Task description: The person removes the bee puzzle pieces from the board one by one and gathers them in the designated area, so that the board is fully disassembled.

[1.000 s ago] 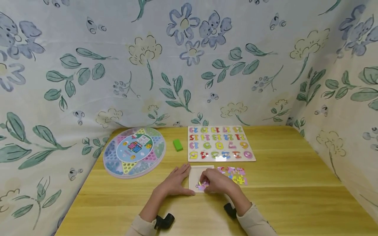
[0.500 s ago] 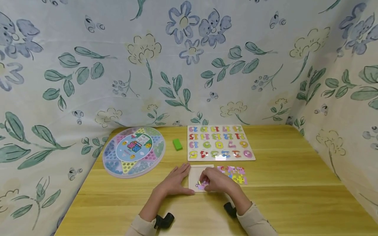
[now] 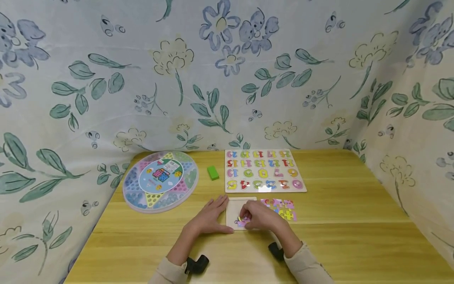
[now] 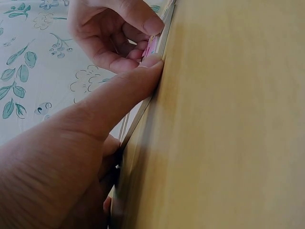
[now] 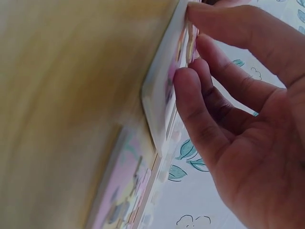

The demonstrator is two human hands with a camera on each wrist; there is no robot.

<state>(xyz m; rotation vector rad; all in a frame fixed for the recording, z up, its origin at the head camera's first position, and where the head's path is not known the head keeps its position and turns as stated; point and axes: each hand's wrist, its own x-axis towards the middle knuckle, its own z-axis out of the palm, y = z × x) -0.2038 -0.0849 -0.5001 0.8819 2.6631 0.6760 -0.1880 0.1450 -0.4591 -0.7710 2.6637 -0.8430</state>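
Note:
A small pale wooden puzzle tray lies on the table in front of me, with pink puzzle pieces in its lower part. My left hand rests along the tray's left side, thumb stretched out at the lower left corner and fingers straight at the upper left. Over the tray, my right hand pinches a jigsaw piece between thumb and fingertips, close to the tray surface. The fingers hide most of that piece in the head view. More jigsaw pieces lie right of the tray, partly behind the right hand.
Behind the tray lies a number puzzle board. A green block sits to its left, and a round Chinese checkers board lies farther left. Floral cloth stands behind the wooden table.
The right fingers shift very slightly over the piece in the tray. The left hand stays in place, and the whole head view drifts up a little.

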